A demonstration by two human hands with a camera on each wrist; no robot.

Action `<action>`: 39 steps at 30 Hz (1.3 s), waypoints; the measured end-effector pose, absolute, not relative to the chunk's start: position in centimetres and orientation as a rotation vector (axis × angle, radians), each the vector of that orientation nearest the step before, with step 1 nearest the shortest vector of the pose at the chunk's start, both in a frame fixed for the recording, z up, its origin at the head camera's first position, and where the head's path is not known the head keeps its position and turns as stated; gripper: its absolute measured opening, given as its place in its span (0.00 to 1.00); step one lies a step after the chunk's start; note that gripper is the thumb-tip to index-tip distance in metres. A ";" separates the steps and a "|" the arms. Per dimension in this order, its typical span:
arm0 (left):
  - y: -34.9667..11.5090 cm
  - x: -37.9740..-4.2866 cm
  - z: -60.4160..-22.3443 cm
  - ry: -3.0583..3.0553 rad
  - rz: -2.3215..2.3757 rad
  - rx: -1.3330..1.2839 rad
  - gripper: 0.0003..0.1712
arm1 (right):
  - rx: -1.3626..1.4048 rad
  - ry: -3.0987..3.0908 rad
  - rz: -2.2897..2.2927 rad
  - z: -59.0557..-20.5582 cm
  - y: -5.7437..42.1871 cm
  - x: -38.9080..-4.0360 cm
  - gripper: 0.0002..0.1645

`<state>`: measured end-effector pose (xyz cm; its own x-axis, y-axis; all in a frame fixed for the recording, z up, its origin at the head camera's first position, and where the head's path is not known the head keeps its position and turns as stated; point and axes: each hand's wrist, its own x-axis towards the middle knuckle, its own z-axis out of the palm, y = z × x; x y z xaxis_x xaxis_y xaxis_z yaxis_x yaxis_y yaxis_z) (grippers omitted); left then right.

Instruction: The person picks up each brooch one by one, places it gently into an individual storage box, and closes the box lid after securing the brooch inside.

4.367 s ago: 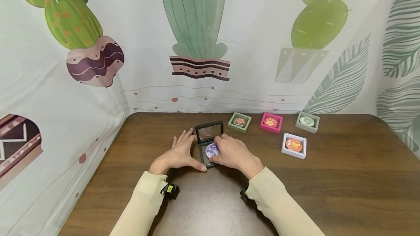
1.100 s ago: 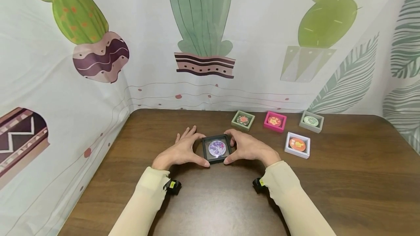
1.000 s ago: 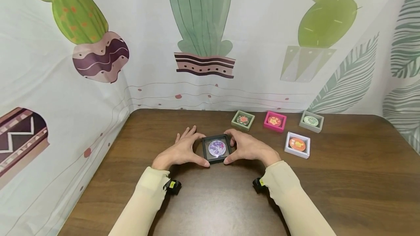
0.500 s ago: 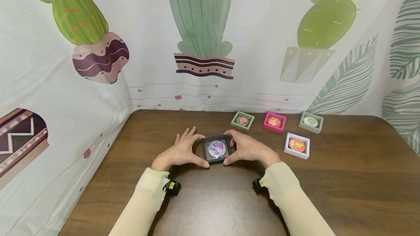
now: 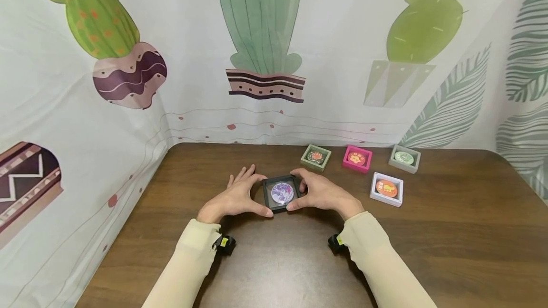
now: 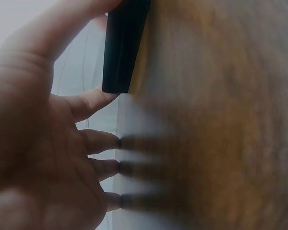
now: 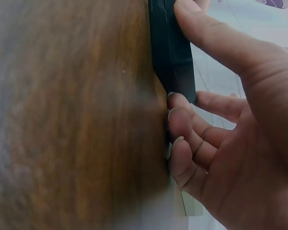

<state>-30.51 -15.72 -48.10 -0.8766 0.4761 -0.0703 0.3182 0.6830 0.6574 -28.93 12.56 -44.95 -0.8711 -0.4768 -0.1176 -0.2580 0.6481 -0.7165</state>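
Note:
A black square display frame (image 5: 280, 209) lies closed on the wooden table, a round purple badge (image 5: 282, 193) showing through its clear window. My left hand (image 5: 234, 199) grips the left side, thumb at the near corner and index finger at the far one. In the left wrist view, the other fingers spread beyond the dark frame edge (image 6: 125, 48) with their tips at the tabletop. From the right, my right hand (image 5: 326, 195) holds the frame, thumb on its near edge. The right wrist view shows its lower fingers curled by the frame's end (image 7: 173, 57).
Behind and right of the hands sit a green frame (image 5: 304, 161), a pink frame (image 5: 356, 169), a grey frame (image 5: 402, 168) and a white frame (image 5: 385, 200), each with a round badge inside. A cactus-print cloth (image 5: 334, 108) hangs behind the table.
Earliest, the black frame stood open with my right hand pinching the purple badge inside; afterwards it is closed between both hands. Lately my right thumb has slid left along the near edge.

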 end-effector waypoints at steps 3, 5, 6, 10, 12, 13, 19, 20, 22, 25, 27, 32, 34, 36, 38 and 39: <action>-15.7 -30.7 -48.4 2.668 0.962 0.638 0.62 | -0.584 2.581 -1.039 -44.8 12.6 -28.9 0.60; -15.6 -30.7 -48.4 2.670 0.951 0.633 0.63 | -0.581 2.581 -1.037 -44.8 12.6 -28.8 0.60; -15.5 -30.5 -48.2 2.671 0.942 0.635 0.63 | -0.579 2.577 -1.037 -44.8 12.6 -28.7 0.60; -14.7 -29.5 -46.6 2.655 0.914 0.657 0.61 | -0.563 2.580 -1.035 -44.9 12.8 -28.7 0.60; -14.3 -29.0 -45.8 2.649 0.906 0.667 0.60 | -0.555 2.588 -1.025 -44.8 13.0 -28.7 0.60; -14.2 -29.0 -45.7 2.652 0.899 0.663 0.60 | -0.553 2.595 -1.018 -44.8 13.0 -28.7 0.60; -13.8 -29.0 -45.9 2.687 0.894 0.657 0.62 | -0.554 2.657 -0.965 -44.7 13.4 -28.5 0.60; -13.8 -29.1 -46.2 2.696 0.896 0.657 0.62 | -0.551 2.673 -0.952 -44.6 13.5 -28.4 0.60; -13.8 -29.3 -46.8 2.714 0.892 0.655 0.63 | -0.542 2.699 -0.933 -44.5 13.7 -28.2 0.61; -13.7 -29.8 -47.7 2.731 0.884 0.654 0.63 | -0.525 2.723 -0.916 -44.4 14.1 -27.9 0.61; -13.5 -29.9 -48.0 2.733 0.872 0.659 0.64 | -0.527 2.736 -0.914 -44.4 14.3 -27.7 0.61; -12.7 -29.2 -46.8 2.700 0.867 0.645 0.63 | -0.533 2.798 -0.862 -44.5 15.0 -27.2 0.61; -12.4 -29.0 -46.3 2.695 0.868 0.634 0.63 | -0.537 2.826 -0.832 -44.6 15.2 -27.1 0.61; -12.2 -29.0 -46.5 2.699 0.848 0.620 0.63 | -0.553 2.854 -0.800 -44.5 15.4 -26.9 0.61; -12.0 -29.2 -47.0 2.703 0.824 0.611 0.64 | -0.577 2.876 -0.772 -44.5 15.7 -26.7 0.61; -11.9 -29.4 -47.4 2.704 0.816 0.608 0.64 | -0.583 2.885 -0.759 -44.5 15.8 -26.5 0.61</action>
<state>-29.37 -11.85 -47.39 -0.8811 0.4584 -0.1166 0.3172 0.7556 0.5731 -26.54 15.79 -44.54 -0.9214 -0.3885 -0.0013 -0.3376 0.8022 -0.4924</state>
